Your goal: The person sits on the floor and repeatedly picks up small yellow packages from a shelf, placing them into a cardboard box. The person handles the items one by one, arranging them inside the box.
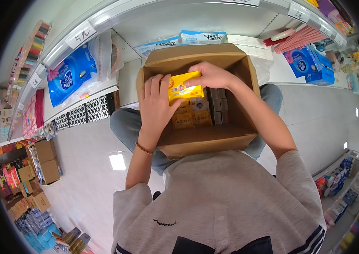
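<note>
A yellow printed packet (184, 89) is held between both hands above an open cardboard box (204, 141). My right hand (212, 76) grips its right end, thumb on the front face and fingers behind. Around the packet's left end, my left hand (155, 101) has its fingers at the edge and its thumb along the lower edge. Inside the box, yellow packets (182, 120) lie side by side, partly hidden by the held one. To their right, small pale boxes (220, 104) stand stacked against each other. The box rests between my bent knees.
Metal shelving (128, 76) curves around the front, with a blue packet (71, 74) on the left and blue packs (309, 65) on the right. White wrapped paper packs (249, 43) sit behind the box. Another carton (47, 162) stands on the tiled floor at left.
</note>
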Demonstrator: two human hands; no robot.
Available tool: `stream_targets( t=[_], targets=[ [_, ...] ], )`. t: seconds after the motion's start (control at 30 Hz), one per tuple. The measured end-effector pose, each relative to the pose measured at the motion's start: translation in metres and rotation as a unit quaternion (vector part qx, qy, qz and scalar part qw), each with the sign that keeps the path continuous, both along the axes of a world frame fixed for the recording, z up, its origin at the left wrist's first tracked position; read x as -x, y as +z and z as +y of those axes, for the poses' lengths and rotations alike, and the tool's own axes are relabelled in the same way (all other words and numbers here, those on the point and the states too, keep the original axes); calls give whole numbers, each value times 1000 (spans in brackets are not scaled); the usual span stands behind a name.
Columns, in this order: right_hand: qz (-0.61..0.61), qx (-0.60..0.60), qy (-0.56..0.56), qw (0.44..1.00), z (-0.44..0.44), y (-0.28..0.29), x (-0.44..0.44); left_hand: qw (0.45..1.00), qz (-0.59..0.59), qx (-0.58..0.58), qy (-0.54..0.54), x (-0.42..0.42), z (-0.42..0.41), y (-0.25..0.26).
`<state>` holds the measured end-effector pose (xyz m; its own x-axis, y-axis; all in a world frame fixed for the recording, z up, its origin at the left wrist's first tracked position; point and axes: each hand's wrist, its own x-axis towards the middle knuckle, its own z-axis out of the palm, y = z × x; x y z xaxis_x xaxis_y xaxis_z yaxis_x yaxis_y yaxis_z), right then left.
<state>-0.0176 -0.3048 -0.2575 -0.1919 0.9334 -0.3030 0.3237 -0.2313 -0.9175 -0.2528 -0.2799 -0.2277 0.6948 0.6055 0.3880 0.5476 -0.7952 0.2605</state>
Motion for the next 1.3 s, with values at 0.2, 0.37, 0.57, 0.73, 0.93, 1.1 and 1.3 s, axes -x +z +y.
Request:
stream_targets(
  t=[0.2,0.37,0.57,0.73,0.93,1.1,1.3],
  targets=[
    [-328,5,76,942,31,-87,-20,1000,28,-6,-10,2,-1,-3],
    [-406,185,87,891,29,-159,-12,999,49,5,-11,7,1,-6],
    [-247,187,32,950,-16,-252,-22,999,43,-2,-8,7,0,-7],
    [-283,152,21,947,-28,-255,0,998,60,5,4,8,-2,-7],
    [-501,-37,33,864,-50,-268,37,997,70,15,11,7,-5,-6],
    [-528,15,49,848,-36,-247,42,999,23,34,-5,5,-7,-4],
    [-390,194,237,868,25,-146,62,996,-54,64,-45,-13,-4,17]
  ],
)
